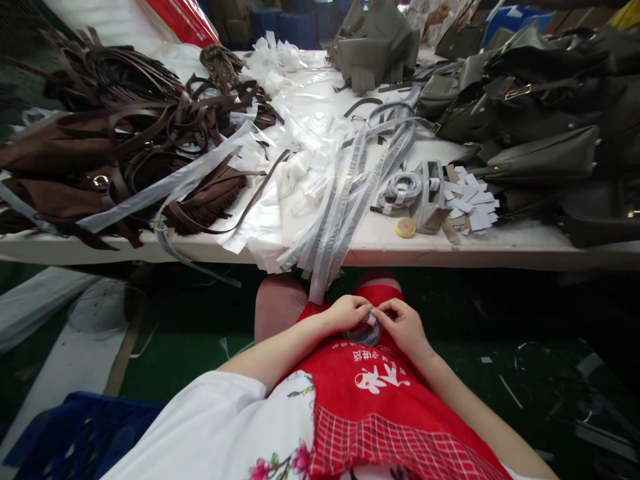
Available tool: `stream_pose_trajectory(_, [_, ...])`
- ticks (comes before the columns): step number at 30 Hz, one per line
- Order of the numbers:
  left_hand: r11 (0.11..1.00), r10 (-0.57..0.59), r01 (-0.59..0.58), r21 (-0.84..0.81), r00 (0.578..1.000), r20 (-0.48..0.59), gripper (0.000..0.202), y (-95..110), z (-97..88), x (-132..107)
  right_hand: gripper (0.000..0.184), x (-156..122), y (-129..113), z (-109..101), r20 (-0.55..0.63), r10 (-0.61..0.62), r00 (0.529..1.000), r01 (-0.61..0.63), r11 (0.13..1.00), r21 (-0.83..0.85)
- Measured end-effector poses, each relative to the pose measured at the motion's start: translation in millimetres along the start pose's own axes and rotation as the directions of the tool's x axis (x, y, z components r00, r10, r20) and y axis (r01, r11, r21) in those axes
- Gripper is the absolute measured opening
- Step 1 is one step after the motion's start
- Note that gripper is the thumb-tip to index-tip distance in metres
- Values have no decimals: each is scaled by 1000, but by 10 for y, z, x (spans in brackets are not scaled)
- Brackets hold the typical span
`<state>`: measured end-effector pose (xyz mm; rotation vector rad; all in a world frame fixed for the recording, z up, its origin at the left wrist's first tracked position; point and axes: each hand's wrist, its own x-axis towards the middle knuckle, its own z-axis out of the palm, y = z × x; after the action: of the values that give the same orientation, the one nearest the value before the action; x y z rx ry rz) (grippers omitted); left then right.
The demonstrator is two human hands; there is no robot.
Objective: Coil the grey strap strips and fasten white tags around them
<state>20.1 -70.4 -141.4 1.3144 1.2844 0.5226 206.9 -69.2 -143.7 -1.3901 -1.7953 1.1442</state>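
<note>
Low over the red apron [350, 373], my two hands meet at a small coiled strap [364, 335] in clear plastic. My left hand [349, 312] has its fingers closed on the coil's upper left edge. My right hand [404, 325] pinches at a small white tag or piece of tape [371, 319] on the same coil. The fingertips cover part of it. Long grey straps in plastic sleeves [340, 207] lie over the table edge just beyond my hands. A similar finished-looking coil [401, 189] rests on the table, banded with white.
Brown fringed bags [60, 150] are heaped at the left and dark grey bags [545, 157] at the right of the white table [425, 257]. White paper tags [473, 200], a grey tape dispenser [430, 200] and a yellow roll [405, 228] sit near the front edge. A blue crate [85, 427] stands lower left.
</note>
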Motion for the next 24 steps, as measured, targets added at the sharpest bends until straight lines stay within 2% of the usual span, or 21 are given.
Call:
stream_pose_trajectory(2, [1000, 22, -22, -1, 1000, 21, 24, 14, -16, -22, 31, 32, 53, 37, 54, 145, 988, -153, 971, 185])
stream_pose_trajectory(4, [999, 46, -46, 4, 998, 37, 20, 19, -14, -47, 38, 48, 107, 78, 106, 233, 967, -254, 923, 290])
stream_pose_trajectory(10, [994, 104, -104, 45, 994, 13, 22, -1, 43, -73, 50, 145, 311, 165, 196, 357, 913, -406, 823, 397])
stream_pose_trajectory(13, [987, 148, -150, 56, 988, 31, 22, -8, 48, -73, 49, 209, 378, 194, 308, 384, 870, -486, 770, 414])
stream_pose_trajectory(17, [964, 235, -233, 131, 972, 1, 24, -11, 39, -96, 41, 234, 358, 226, 458, 378, 805, -579, 668, 467])
stream_pose_trajectory(21, [942, 290, -275, 190, 956, -53, 22, -1, 56, -131, 36, 218, 289, 249, 476, 361, 802, -592, 585, 554])
stream_pose_trajectory(24, [940, 293, -272, 205, 953, -82, 20, 23, 82, -155, 38, 210, 259, 277, 455, 353, 818, -572, 578, 581])
